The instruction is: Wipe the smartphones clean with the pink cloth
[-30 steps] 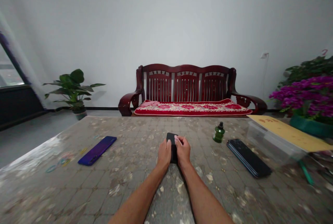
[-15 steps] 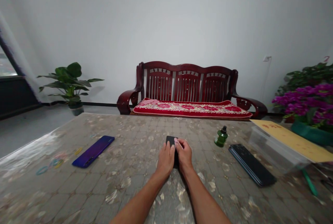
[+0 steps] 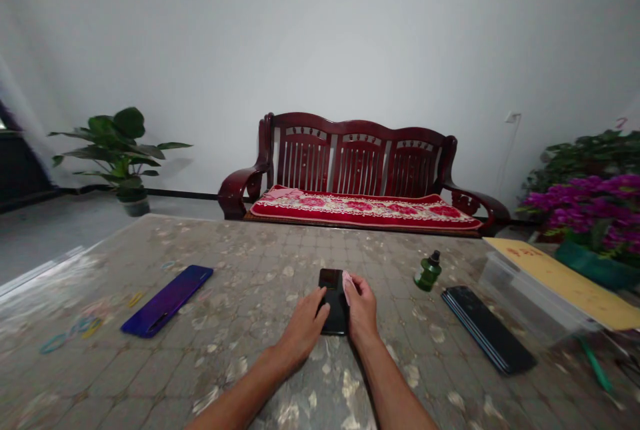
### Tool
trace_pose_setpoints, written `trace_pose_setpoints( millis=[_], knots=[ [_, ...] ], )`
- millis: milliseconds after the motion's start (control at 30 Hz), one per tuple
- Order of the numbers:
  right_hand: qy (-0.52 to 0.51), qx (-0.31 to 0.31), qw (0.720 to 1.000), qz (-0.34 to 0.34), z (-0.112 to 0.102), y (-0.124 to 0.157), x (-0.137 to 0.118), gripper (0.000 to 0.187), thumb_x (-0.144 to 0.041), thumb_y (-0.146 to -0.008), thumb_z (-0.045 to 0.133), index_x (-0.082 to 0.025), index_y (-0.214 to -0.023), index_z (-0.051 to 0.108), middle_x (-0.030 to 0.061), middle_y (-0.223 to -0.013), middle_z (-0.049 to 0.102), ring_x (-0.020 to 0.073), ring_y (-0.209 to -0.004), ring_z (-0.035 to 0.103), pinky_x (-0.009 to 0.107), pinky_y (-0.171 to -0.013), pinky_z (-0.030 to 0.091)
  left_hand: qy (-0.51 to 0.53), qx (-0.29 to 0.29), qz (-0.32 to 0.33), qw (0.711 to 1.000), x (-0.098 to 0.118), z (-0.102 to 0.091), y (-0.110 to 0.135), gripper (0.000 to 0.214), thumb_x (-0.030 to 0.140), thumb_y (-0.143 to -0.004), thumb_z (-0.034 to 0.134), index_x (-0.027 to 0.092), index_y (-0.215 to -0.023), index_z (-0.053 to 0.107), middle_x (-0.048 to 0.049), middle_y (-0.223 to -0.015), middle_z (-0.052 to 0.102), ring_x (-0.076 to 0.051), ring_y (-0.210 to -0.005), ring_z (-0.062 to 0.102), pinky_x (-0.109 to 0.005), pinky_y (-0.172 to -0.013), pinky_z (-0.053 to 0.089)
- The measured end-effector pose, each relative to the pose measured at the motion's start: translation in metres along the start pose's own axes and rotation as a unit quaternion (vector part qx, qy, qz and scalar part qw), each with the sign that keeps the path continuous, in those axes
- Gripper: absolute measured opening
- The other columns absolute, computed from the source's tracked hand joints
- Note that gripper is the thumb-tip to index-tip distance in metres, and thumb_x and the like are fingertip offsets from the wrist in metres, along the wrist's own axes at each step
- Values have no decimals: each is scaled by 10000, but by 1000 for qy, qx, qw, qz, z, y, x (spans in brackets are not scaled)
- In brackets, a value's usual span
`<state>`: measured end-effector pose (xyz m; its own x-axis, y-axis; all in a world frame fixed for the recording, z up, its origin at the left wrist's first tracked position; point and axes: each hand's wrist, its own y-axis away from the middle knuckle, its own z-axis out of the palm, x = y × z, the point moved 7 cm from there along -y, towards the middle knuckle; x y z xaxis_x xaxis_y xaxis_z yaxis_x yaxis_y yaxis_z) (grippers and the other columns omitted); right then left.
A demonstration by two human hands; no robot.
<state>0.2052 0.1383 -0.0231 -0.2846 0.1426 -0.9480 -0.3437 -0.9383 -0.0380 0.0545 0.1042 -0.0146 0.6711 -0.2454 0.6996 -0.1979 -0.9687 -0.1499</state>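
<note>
A black phone (image 3: pixel 333 297) lies flat on the patterned table (image 3: pixel 240 350) in front of me. My left hand (image 3: pixel 303 325) rests at the phone's left edge, fingers touching it. My right hand (image 3: pixel 361 310) sits at the phone's right side, fingers pinched on a small pink cloth (image 3: pixel 347 281) held against the screen. Both forearms reach in from the bottom of the view.
A purple phone (image 3: pixel 167 300) lies to the left, with coloured rubber bands (image 3: pixel 75 330) beyond it. A small green bottle (image 3: pixel 428 272) and a stack of dark phones (image 3: pixel 487 337) lie to the right, beside a clear box (image 3: pixel 530 290). A red wooden bench (image 3: pixel 360 180) stands behind the table.
My left hand has slid back and left, uncovering more of the black phone. The right hand stays on it with the pink cloth. The camera has tilted slightly.
</note>
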Motion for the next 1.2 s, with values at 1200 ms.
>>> trace_pose_setpoints(
  millis=[1200],
  knots=[
    [617,-210,709,-269,79,-39,-20,183,-139,-881,562,-199,-842,731,91,-907,664,228,-920,573,312,-845,424,-107,-53,201,972,25,-12,29,317,86,-814,622,173,-1106,709,-118,-1262,674,-276,-1244,582,-456,-1084,459]
  ],
)
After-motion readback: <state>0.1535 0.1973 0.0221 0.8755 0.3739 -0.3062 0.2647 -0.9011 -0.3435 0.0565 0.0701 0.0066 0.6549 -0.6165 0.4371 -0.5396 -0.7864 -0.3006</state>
